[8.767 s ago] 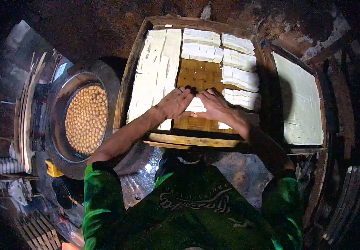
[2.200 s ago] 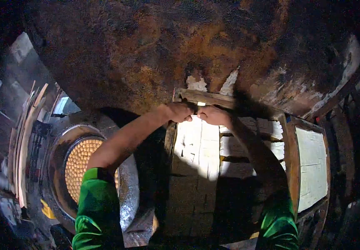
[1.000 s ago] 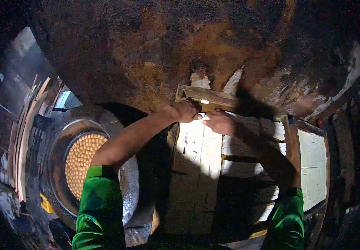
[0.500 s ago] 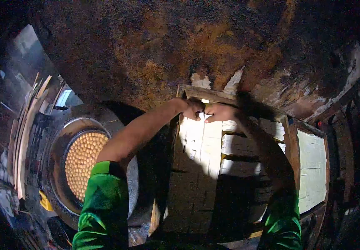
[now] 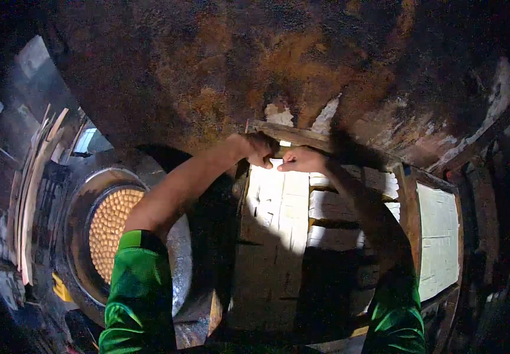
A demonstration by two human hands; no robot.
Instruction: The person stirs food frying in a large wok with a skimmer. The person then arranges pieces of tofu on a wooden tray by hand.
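Two green sleeves (image 5: pixel 137 283) come in lowest, and between them the near end of the wooden tray (image 5: pixel 305 134) lies in deep shadow. Along the tray's left edge runs a long slab of white tofu (image 5: pixel 281 203), scored with cuts and brightly lit toward its far end; beside it, nearer the right edge, sit separate cut rows (image 5: pixel 333 205). Beyond the left edge stands a round pan (image 5: pixel 79 236) of golden-brown pieces (image 5: pixel 113 227); past the right edge, another framed white slab (image 5: pixel 438 236). At the tray's far left corner the left hand (image 5: pixel 258 150) and right hand (image 5: pixel 303 159) meet over the slab, fingers curled, thumbs close together (whether they pinch tofu, I cannot tell). Behind rises a stained wall (image 5: pixel 266 65).
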